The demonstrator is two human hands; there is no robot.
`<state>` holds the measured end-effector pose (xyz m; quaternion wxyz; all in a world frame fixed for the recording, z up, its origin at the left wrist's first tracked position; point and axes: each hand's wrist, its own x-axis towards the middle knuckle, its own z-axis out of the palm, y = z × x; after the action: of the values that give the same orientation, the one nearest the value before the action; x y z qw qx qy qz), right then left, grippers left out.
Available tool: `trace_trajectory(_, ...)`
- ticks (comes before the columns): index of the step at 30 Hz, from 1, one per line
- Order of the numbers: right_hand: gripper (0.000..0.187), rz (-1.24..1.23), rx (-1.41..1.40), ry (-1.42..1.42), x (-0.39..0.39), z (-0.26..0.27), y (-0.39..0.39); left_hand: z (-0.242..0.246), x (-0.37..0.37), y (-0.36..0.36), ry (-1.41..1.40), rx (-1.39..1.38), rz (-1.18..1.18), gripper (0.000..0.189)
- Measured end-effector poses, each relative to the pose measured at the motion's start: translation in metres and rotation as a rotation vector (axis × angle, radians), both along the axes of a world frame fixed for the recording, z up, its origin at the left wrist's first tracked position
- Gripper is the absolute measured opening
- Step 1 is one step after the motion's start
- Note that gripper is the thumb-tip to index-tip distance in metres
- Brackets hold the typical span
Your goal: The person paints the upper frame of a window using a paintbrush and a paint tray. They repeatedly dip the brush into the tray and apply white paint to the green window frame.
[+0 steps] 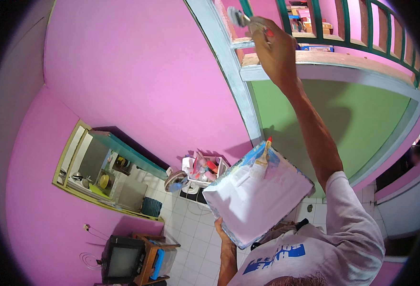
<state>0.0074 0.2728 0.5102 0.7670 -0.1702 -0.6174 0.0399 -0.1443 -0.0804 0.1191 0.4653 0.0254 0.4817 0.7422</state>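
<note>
My right hand [276, 46] is raised at the upper right, closed around the handle of a paintbrush [239, 18]. The brush's bristles, blurred, are near the pale blue-grey wooden post [228, 46]; whether they touch it I cannot tell. Low in the middle, my left hand [221, 228] grips the near left edge of a paint-stained tray [253, 214] coated in whitish paint. A second, wider brush [262, 161] with white-coated bristles and a red handle tip lies across the tray's far edge. Green balusters [315, 18] rise from a pale rail [324, 73] beside my forearm.
A pink wall [135, 64] spans the left. Below it are a basket of toiletries [210, 171], a small fan [176, 180] and an open teal door [131, 150]. A television [124, 255] stands on a wooden stand [149, 261] at lower left. Boxes [317, 26] sit behind the balusters.
</note>
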Motion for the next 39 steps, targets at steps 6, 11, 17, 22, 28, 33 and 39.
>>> trace_trajectory(6, 0.029, -0.274, -0.100, -0.134, -0.027, 0.018, 0.044, 0.006, 0.002, 0.004, -0.021, -0.037, 0.013, 0.072)
trace_trajectory(11, 0.030, -0.149, -0.134, -0.108, -0.031, 0.018, 0.059, 0.006, 0.004, 0.004, -0.014, -0.062, 0.024, 0.072)
trace_trajectory(17, 0.031, 0.149, -0.273, -0.091, -0.007, 0.014, 0.029, 0.000, 0.001, 0.001, 0.008, -0.039, -0.026, 0.085)
trace_trajectory(22, 0.029, 0.015, -0.253, -0.063, -0.010, 0.017, 0.026, 0.006, -0.002, 0.002, 0.062, -0.038, -0.049, 0.085)
trace_trajectory(28, 0.030, -0.071, -0.206, -0.113, -0.031, 0.029, 0.054, 0.006, -0.001, 0.005, -0.009, 0.004, -0.026, 0.074)
trace_trajectory(33, 0.030, 0.118, -0.302, -0.053, -0.021, 0.030, 0.026, -0.004, -0.005, 0.001, 0.023, 0.001, -0.018, 0.073)
trace_trajectory(39, 0.034, 0.208, -0.341, -0.027, -0.013, 0.023, 0.029, 0.015, 0.002, 0.005, 0.021, -0.022, -0.015, 0.074)
